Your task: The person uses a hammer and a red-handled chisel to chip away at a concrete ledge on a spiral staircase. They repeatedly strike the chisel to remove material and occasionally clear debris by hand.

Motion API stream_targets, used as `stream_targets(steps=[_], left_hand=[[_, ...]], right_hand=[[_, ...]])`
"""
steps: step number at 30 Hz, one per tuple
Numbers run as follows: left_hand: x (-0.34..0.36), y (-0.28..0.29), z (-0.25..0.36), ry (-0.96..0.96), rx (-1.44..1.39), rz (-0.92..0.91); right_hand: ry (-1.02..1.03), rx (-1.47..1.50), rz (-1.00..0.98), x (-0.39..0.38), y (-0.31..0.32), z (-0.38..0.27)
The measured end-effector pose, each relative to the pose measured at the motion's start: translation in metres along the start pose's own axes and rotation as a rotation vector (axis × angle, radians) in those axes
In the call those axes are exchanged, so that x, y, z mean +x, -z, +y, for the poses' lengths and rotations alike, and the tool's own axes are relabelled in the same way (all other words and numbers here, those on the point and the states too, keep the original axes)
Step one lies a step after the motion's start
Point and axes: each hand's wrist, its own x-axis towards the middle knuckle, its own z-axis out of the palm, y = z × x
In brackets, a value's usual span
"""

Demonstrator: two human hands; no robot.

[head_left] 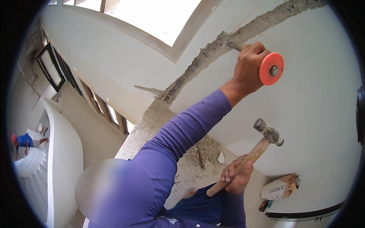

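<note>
My left hand point(249, 68) is closed around a chisel point(234, 46) with a round orange hand guard point(267, 74). Its metal striking end pokes through the guard's middle. The chisel's tip lies at the edge of a rough groove point(197, 62) cut in the white wall; whether it touches the concrete I cannot tell. Lower down, my right hand point(238, 178) grips a hammer by its wooden handle point(251, 155). The worn steel hammer head point(268, 132) is raised, apart from the chisel.
Rubble point(209, 152) lies on the floor below the groove. A torn paper sack point(277, 189) stands against the wall at the lower right. A bright window opening point(152, 19) is above. Far left, a person in blue point(25, 140) is by a curved white stair wall point(64, 152).
</note>
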Motion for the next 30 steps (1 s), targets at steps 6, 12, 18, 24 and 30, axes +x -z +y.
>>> stream_targets(steps=[6, 12, 18, 24, 30], left_hand=[[0.007, -0.003, 0.001, 0.054, 0.011, 0.007], [0.012, -0.001, -0.006, 0.040, -0.036, 0.113], [0.010, -0.003, -0.015, 0.029, -0.045, 0.112], [0.006, -0.006, -0.021, 0.016, -0.047, 0.170], [0.007, -0.010, -0.022, 0.033, -0.011, 0.241]], right_hand=[[-0.016, 0.022, 0.008, -0.002, -0.003, 0.000], [0.029, -0.027, 0.009, -0.001, 0.001, 0.000], [0.090, -0.051, 0.034, 0.001, 0.005, 0.005], [0.106, -0.130, 0.061, 0.000, 0.001, 0.003], [0.579, -0.284, 0.071, 0.023, -0.014, -0.049]])
